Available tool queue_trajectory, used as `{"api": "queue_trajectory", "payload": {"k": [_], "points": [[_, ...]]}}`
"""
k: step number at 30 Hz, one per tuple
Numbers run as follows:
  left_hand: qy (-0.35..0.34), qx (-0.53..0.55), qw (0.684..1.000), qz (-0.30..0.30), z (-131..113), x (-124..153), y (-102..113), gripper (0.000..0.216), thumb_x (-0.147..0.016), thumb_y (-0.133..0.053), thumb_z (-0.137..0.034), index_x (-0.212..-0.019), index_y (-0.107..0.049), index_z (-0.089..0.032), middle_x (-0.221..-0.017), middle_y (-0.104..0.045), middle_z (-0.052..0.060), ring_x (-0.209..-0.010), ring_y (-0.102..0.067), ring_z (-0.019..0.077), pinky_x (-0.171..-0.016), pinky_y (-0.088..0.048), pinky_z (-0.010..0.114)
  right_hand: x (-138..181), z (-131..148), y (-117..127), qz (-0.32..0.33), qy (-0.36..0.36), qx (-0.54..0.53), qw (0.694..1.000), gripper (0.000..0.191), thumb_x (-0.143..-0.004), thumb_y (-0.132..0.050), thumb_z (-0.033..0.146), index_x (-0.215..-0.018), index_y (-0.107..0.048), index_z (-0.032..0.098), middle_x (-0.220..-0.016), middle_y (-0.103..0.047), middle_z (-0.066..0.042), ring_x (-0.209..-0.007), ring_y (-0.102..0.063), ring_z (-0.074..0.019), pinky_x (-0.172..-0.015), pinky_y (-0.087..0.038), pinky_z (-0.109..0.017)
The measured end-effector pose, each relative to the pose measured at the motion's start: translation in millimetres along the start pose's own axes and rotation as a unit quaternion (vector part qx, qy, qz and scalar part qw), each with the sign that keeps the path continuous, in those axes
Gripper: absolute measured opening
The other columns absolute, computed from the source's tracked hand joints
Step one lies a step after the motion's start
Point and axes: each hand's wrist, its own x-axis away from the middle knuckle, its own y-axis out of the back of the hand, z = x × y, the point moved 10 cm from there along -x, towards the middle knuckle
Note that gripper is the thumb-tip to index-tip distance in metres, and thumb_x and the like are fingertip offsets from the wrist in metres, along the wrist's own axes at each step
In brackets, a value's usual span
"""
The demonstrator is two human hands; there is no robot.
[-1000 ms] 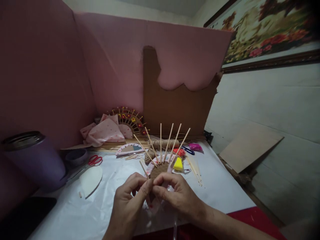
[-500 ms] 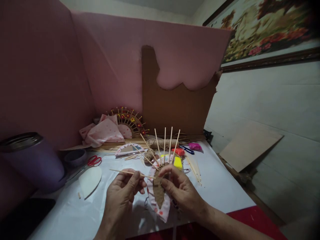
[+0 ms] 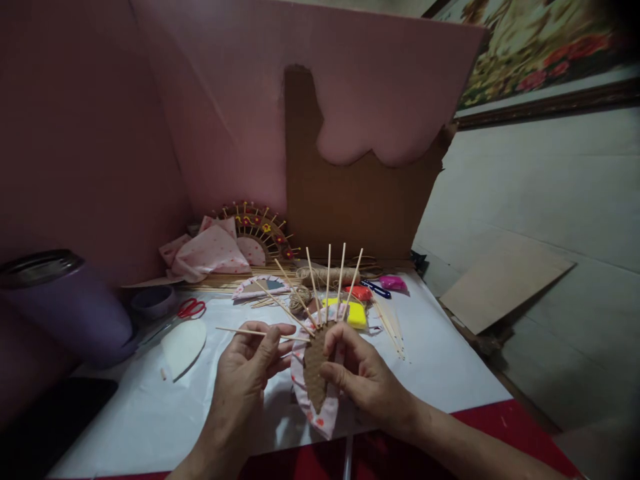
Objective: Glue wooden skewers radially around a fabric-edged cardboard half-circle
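My left hand (image 3: 250, 363) pinches a thin wooden stick (image 3: 235, 331) between thumb and fingers, its far end meeting the upper left edge of a cardboard piece (image 3: 315, 373). That piece is leaf-shaped, brown in the middle, with a gathered border of pink patterned fabric (image 3: 320, 423). Several more wooden sticks (image 3: 327, 280) fan upward from its top edge. My right hand (image 3: 365, 373) grips the cardboard piece by its right side, thumb on the brown face; the fingers behind are hidden.
Behind lie a twine roll (image 3: 330, 277), a yellow packet (image 3: 356, 315), a blue cutter (image 3: 376, 289) and loose sticks (image 3: 390, 327). To the left are red-handled scissors (image 3: 191, 308), a white cutout (image 3: 185, 348), a tape roll (image 3: 153, 303) and a purple tumbler (image 3: 65, 313). A decorated fan (image 3: 267, 230) leans at the back.
The stick in my left hand has shifted slightly up, its tip now at the cardboard's edge. My right hand's grip has moved a little on the cardboard piece. The camera view has tilted slightly.
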Motion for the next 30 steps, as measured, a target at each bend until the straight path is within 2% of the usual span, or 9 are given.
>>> {"api": "queue_trajectory", "payload": {"k": [11, 18, 30], "points": [[0.0, -0.015, 0.999, 0.052, -0.1, -0.7, -6.5, 0.017, -0.076, -0.063, -0.027, -0.077, -0.048, -0.019, -0.086, -0.066, 0.002, -0.067, -0.064, 0.0143, -0.058, -0.051, 0.028, 0.7, -1.4, -3.1, 0.021, -0.005, -0.005, 1.0, 0.014, -0.079, -0.056, 0.024, -0.084, -0.043, 0.023, -0.068, -0.041, 0.005, -0.056, -0.036, -0.0107, -0.052, -0.034, -0.024], [-0.003, -0.01, 0.999, 0.05, 0.9, -1.5, -6.4, 0.018, -0.075, -0.064, -0.027, -0.076, -0.049, -0.019, -0.083, -0.067, 0.002, -0.064, -0.065, 0.0151, -0.056, -0.051, 0.027, 1.0, -2.1, -2.0, 0.016, -0.005, -0.002, 1.0, 0.014, -0.079, -0.057, 0.023, -0.084, -0.044, 0.023, -0.068, -0.041, 0.005, -0.057, -0.036, -0.0107, -0.053, -0.033, -0.024], [-0.01, -0.026, 0.999, 0.021, -0.1, -0.1, -0.8, 0.02, -0.073, -0.066, -0.029, -0.073, -0.048, -0.018, -0.075, -0.067, 0.0, -0.059, -0.061, 0.0106, -0.053, -0.05, 0.022, 3.3, -1.0, -5.0, 0.02, 0.002, 0.013, 1.0, 0.009, -0.081, -0.054, 0.025, -0.081, -0.045, 0.022, -0.069, -0.043, 0.004, -0.061, -0.038, -0.0121, -0.056, -0.033, -0.025]]}}
